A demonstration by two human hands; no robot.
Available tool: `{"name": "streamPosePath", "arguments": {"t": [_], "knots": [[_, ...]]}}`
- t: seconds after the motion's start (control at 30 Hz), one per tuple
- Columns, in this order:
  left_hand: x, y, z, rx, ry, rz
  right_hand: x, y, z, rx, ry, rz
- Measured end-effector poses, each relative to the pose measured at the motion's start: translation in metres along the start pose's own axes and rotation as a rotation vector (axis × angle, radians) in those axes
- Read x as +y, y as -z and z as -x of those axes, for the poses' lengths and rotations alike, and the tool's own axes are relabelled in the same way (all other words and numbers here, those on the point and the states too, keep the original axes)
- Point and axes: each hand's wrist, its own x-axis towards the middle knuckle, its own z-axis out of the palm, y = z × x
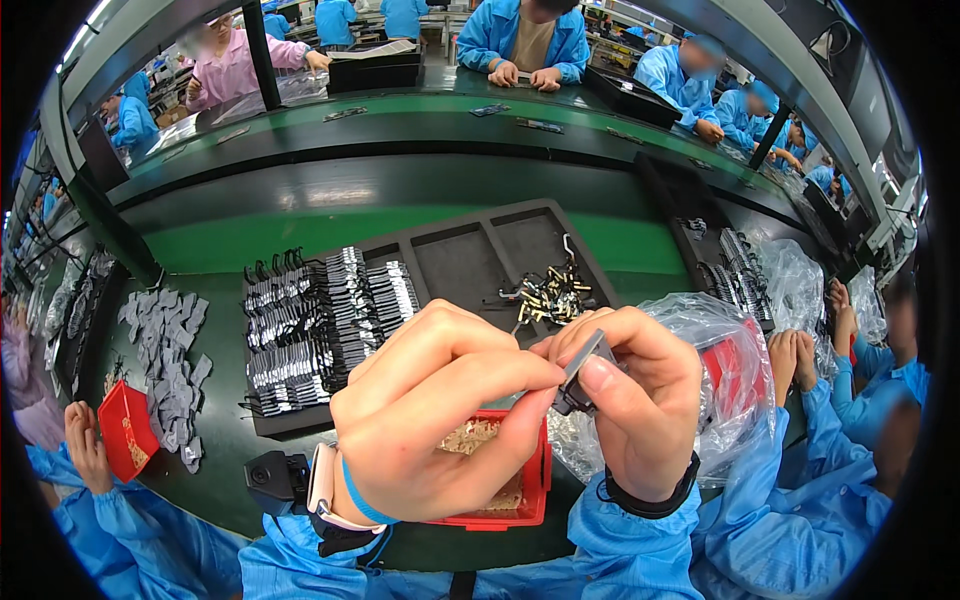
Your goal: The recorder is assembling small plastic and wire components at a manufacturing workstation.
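Both my hands meet above the near side of the bench. In my right hand (645, 400) is a small flat grey and black part (588, 368), pinched between thumb and fingers and tilted up. My left hand (440, 400) has its thumb and forefinger closed at the left edge of that same part; whether something smaller is between them I cannot make out. Below the hands stands a red box (545, 470) of small tan pieces, partly hidden. Behind them lies a black compartment tray (455, 262) with rows of silver-and-black parts (345, 300) and a pile of small black-and-gold pieces (555, 295).
Loose grey flat pieces (165, 340) lie to the left, beside another red box (127, 430) near a co-worker's hand (87, 445). Clear plastic bags (680, 320) sit right of my hands. A conveyor (400, 130) crosses the far side, with people working beyond it.
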Motion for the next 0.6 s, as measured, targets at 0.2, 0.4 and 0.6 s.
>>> {"name": "streamPosePath", "arguments": {"t": [0.2,0.4,0.6], "knots": [[0.001,0.000,-0.001,-0.017,0.038,-0.030,-0.004,0.005,-0.001,-0.088,-0.033,0.082],[0.000,-0.004,-0.001,0.124,0.222,0.014,-0.014,0.016,-0.003,-0.256,-0.090,0.247],[-0.014,-0.004,0.000,-0.263,0.276,-0.112,-0.017,0.027,-0.002,-0.137,-0.056,0.234]]}}
